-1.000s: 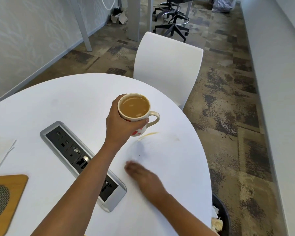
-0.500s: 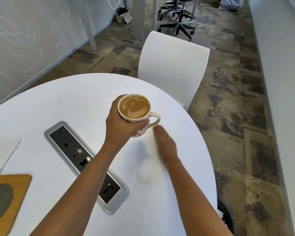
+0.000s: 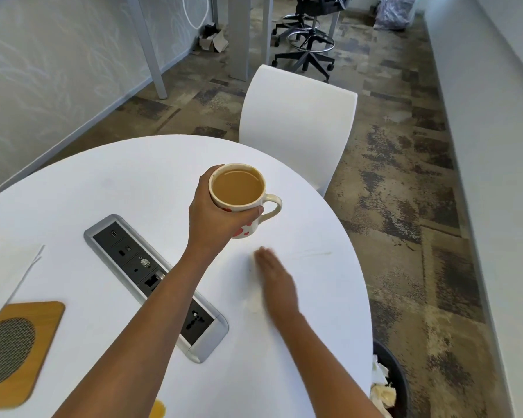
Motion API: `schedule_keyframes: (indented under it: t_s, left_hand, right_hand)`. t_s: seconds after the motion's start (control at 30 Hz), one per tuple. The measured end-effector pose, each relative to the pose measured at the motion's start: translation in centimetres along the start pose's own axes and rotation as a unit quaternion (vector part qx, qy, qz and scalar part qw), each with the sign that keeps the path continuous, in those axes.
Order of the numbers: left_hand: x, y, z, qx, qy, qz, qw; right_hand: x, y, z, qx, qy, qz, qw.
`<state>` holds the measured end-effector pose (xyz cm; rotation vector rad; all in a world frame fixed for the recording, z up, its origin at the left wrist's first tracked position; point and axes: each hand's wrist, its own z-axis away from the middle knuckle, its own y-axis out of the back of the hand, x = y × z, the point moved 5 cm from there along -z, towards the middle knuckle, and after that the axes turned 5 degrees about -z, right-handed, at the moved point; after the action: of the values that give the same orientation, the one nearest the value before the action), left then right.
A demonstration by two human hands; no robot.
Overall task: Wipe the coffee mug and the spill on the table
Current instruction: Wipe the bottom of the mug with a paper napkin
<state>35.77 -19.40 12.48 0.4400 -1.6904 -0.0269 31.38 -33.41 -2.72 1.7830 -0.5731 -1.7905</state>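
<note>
Left hand (image 3: pixel 215 217): curled round the coffee mug (image 3: pixel 239 191), over the table (image 3: pixel 103 182).
Right hand (image 3: pixel 277 282): flat, fingers straight, pressing a white tissue (image 3: pixel 253 305).
Between the arms: socket panel (image 3: pixel 133 263).

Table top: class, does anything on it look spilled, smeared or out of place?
Yes. A faint brownish streak marks the white table just right of the right hand, which presses a white tissue. It looks like coffee residue. The left hand grips the nearly full mug. An orange blob at the near edge is unidentifiable.
</note>
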Motion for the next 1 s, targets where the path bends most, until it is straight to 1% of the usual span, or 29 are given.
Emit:
schedule_keyframes:
  t_s: [0.07, 0.2, 0.33, 0.43, 0.47, 0.5, 0.57, 0.6, 0.63, 0.67, 0.7, 0.73, 0.77, 0.8, 0.83, 0.87, 0.9, 0.93, 1.0]
  left_hand:
    - [0.4, 0.1, 0.3, -0.001, -0.009, -0.003, 1.000]
    - [0.8, 0.3, 0.8, -0.002, -0.018, -0.010, 1.000]
    - [1.2, 0.3, 1.2, -0.002, -0.018, -0.006, 1.000]
    - [1.4, 0.4, 1.4, -0.002, -0.018, -0.003, 1.000]
    - [1.5, 0.4, 1.4, -0.002, -0.018, -0.002, 1.000]
    - [1.5, 0.4, 1.5, -0.003, -0.017, -0.001, 1.000]
    - [1.6, 0.4, 1.7, -0.003, -0.017, 0.001, 1.000]
    - [1.7, 0.4, 1.8, -0.004, -0.017, 0.002, 1.000]
    - [1.7, 0.3, 1.8, -0.006, -0.018, 0.003, 1.000]
    - [1.8, 0.3, 1.9, -0.009, -0.019, 0.003, 1.000]
    - [1.9, 0.2, 2.0, -0.010, -0.020, 0.004, 1.000]
    - [1.9, 0.2, 2.0, -0.011, -0.022, 0.004, 1.000]
    - [2.0, 0.2, 2.0, -0.011, -0.023, 0.003, 1.000]
    - [2.1, 0.1, 2.1, -0.011, -0.024, 0.002, 1.000]
    - [2.1, 0.1, 2.1, -0.012, -0.025, -0.001, 1.000]
    - [2.1, 0.0, 2.1, -0.012, -0.026, -0.003, 1.000]
    - [2.0, 0.0, 2.1, -0.011, -0.027, -0.006, 1.000]
    - [1.9, 0.1, 2.0, -0.011, -0.028, -0.010, 0.999]
    - [1.7, 0.1, 1.9, -0.013, -0.033, -0.015, 0.999]
  right_hand:
    - [-1.8, -1.7, 1.4, -0.085, 0.069, 0.007, 0.994]
    - [-1.9, -2.0, 5.4, -0.196, 0.159, 0.033, 0.967]
    - [0.4, 0.2, 8.8, -0.272, 0.220, 0.090, 0.933]
    - [2.2, 2.4, 8.6, -0.287, 0.240, 0.119, 0.920]
    - [2.7, 3.4, 8.0, -0.266, 0.221, 0.113, 0.932]
    - [3.6, 4.5, 7.1, -0.242, 0.172, 0.105, 0.949]
    - [4.4, 6.5, 5.4, -0.164, 0.089, 0.138, 0.973]
    - [4.5, 7.3, 4.6, -0.108, 0.055, 0.148, 0.981]
    - [4.5, 8.1, 3.7, -0.027, 0.006, 0.123, 0.992]
    - [4.6, 8.7, 3.1, 0.045, -0.050, 0.047, 0.997]
    - [4.6, 8.9, 2.6, 0.100, -0.105, -0.049, 0.988]
    - [4.4, 8.6, 2.2, 0.121, -0.167, -0.163, 0.965]
    - [4.3, 8.0, 1.9, 0.132, -0.204, -0.248, 0.938]
    - [4.1, 7.6, 1.8, 0.130, -0.246, -0.312, 0.909]
    - [3.9, 7.2, 2.0, 0.123, -0.287, -0.332, 0.890]
    - [3.9, 7.2, 2.2, 0.142, -0.312, -0.338, 0.877]
    - [3.5, 7.6, 2.4, 0.185, -0.300, -0.301, 0.886]
    - [2.9, 8.0, 2.5, 0.214, -0.273, -0.248, 0.905]
    - [0.8, 7.8, 2.4, 0.221, -0.191, -0.164, 0.942]
